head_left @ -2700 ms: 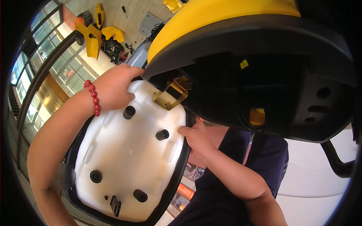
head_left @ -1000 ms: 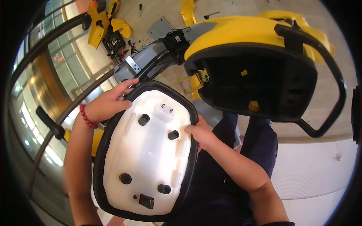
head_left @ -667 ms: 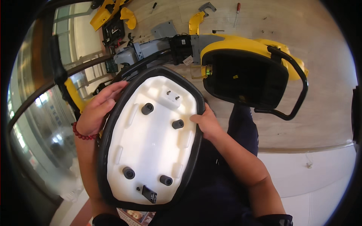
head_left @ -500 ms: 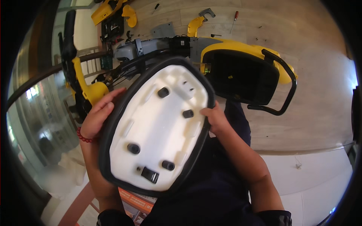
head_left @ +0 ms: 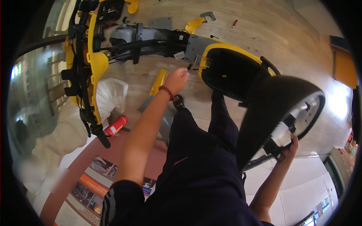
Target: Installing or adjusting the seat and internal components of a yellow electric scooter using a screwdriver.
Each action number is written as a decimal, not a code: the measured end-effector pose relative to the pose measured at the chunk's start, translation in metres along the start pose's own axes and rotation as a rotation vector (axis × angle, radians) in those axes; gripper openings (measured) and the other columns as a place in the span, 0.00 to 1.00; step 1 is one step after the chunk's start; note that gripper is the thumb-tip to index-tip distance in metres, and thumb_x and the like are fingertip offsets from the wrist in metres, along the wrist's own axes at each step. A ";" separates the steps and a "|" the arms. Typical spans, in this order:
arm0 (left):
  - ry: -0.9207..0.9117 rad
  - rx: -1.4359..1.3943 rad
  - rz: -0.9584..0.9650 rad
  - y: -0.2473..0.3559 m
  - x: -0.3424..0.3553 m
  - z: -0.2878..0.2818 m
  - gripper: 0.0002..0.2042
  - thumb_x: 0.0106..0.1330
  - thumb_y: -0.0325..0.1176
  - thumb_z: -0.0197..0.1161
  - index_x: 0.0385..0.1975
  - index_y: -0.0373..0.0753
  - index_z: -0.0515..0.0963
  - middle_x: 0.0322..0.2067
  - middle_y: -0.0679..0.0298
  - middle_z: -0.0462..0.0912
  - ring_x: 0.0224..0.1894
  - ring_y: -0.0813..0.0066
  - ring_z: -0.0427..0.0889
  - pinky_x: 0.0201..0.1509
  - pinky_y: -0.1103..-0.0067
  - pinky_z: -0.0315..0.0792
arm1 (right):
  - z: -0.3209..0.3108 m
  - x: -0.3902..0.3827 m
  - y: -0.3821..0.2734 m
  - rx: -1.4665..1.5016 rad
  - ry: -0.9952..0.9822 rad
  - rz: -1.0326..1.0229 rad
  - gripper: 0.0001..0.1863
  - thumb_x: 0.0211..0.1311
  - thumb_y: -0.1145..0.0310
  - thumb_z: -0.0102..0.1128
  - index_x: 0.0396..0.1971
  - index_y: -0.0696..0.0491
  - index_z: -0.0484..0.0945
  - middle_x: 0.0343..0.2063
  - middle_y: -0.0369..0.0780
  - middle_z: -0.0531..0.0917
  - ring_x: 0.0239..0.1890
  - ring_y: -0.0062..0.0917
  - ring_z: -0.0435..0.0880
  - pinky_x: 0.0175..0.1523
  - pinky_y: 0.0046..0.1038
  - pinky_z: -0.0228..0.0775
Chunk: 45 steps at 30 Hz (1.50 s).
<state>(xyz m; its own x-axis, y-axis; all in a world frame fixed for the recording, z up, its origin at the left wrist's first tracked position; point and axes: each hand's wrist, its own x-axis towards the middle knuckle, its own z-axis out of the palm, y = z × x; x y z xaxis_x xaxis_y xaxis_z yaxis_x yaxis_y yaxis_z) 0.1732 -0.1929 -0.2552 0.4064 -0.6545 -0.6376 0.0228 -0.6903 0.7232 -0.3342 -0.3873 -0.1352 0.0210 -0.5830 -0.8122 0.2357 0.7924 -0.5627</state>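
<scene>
My right hand (head_left: 289, 149) grips the scooter seat (head_left: 269, 103) by its underside at the right. The seat is tilted up, its black cushion toward the middle and part of its white base facing right. My left hand (head_left: 177, 80) is raised with curled fingers, close to the small metal bracket (head_left: 203, 61) at the front of the black storage bin (head_left: 235, 71). Whether anything is between those fingers is hidden. Ahead stands the partly stripped scooter frame (head_left: 158, 41), with a white label on it.
Yellow-and-black handlebars (head_left: 92, 62) rise at the left. On the floor lie a yellow panel (head_left: 158, 81), a grey panel (head_left: 162, 22), another yellow part (head_left: 194, 24) and a red-handled screwdriver (head_left: 234, 24). A red cylinder (head_left: 116, 126) lies beside white sheeting (head_left: 111, 94).
The seat has swung from in front of me to the right, out of both hands into the right alone. My left hand has let go and reached toward the bin's front.
</scene>
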 end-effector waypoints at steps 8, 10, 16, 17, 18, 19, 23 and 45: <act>0.172 0.487 -0.048 -0.005 0.096 0.048 0.21 0.61 0.38 0.54 0.51 0.32 0.67 0.47 0.45 0.73 0.51 0.52 0.72 0.54 0.67 0.66 | -0.057 -0.060 -0.023 0.021 0.397 -0.275 0.20 0.52 0.71 0.47 0.46 0.63 0.68 0.39 0.48 0.78 0.39 0.39 0.80 0.42 0.37 0.78; 0.055 0.521 -0.074 -0.013 0.107 0.050 0.19 0.61 0.37 0.53 0.48 0.31 0.68 0.45 0.45 0.75 0.49 0.51 0.73 0.53 0.66 0.67 | -0.064 -0.065 -0.031 0.054 0.315 -0.195 0.20 0.51 0.74 0.47 0.46 0.64 0.68 0.40 0.49 0.78 0.40 0.40 0.80 0.43 0.39 0.78; 0.104 0.645 -0.065 -0.015 0.115 0.051 0.13 0.62 0.35 0.53 0.40 0.31 0.72 0.40 0.45 0.77 0.45 0.50 0.75 0.49 0.65 0.69 | -0.077 -0.053 -0.057 0.021 0.363 -0.170 0.19 0.54 0.74 0.45 0.47 0.65 0.66 0.40 0.49 0.78 0.39 0.40 0.80 0.43 0.40 0.78; 0.130 0.642 -0.082 -0.009 0.112 0.054 0.13 0.62 0.34 0.53 0.39 0.31 0.73 0.39 0.45 0.77 0.44 0.49 0.75 0.48 0.65 0.69 | -0.082 -0.052 -0.060 0.007 0.360 -0.187 0.19 0.54 0.74 0.45 0.47 0.65 0.67 0.39 0.49 0.78 0.39 0.40 0.80 0.43 0.39 0.78; 0.118 0.644 -0.081 -0.003 0.106 0.059 0.13 0.62 0.34 0.53 0.39 0.31 0.73 0.39 0.45 0.77 0.44 0.49 0.75 0.48 0.65 0.69 | -0.085 -0.051 -0.063 -0.008 0.357 -0.204 0.19 0.55 0.74 0.45 0.47 0.65 0.67 0.39 0.49 0.78 0.38 0.39 0.81 0.42 0.39 0.78; 0.128 0.652 -0.055 0.002 0.099 0.060 0.12 0.62 0.34 0.53 0.39 0.31 0.73 0.39 0.45 0.77 0.44 0.49 0.75 0.48 0.65 0.69 | -0.066 -0.051 -0.064 0.054 0.379 -0.211 0.18 0.55 0.74 0.44 0.46 0.65 0.67 0.38 0.49 0.79 0.38 0.39 0.81 0.41 0.37 0.78; 0.159 0.670 -0.086 -0.003 0.107 0.057 0.12 0.62 0.33 0.52 0.39 0.31 0.73 0.38 0.45 0.77 0.44 0.49 0.75 0.48 0.64 0.69 | -0.085 -0.035 -0.075 0.036 0.359 -0.215 0.18 0.57 0.74 0.40 0.46 0.66 0.68 0.38 0.49 0.79 0.38 0.37 0.81 0.43 0.36 0.77; 0.157 0.609 -0.284 -0.104 -0.029 0.069 0.18 0.61 0.41 0.51 0.45 0.35 0.73 0.41 0.47 0.77 0.45 0.50 0.75 0.50 0.67 0.68 | -0.157 0.035 -0.081 0.088 0.439 -0.083 0.18 0.49 0.79 0.46 0.44 0.63 0.69 0.40 0.46 0.78 0.43 0.37 0.79 0.49 0.37 0.74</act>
<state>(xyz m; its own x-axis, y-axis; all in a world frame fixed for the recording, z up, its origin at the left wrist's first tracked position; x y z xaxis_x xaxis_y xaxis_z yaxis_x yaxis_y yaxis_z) 0.0958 -0.1235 -0.3301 0.5894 -0.4017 -0.7008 -0.3505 -0.9088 0.2262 -0.5047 -0.4440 -0.1421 -0.4111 -0.4977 -0.7638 0.3008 0.7169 -0.6290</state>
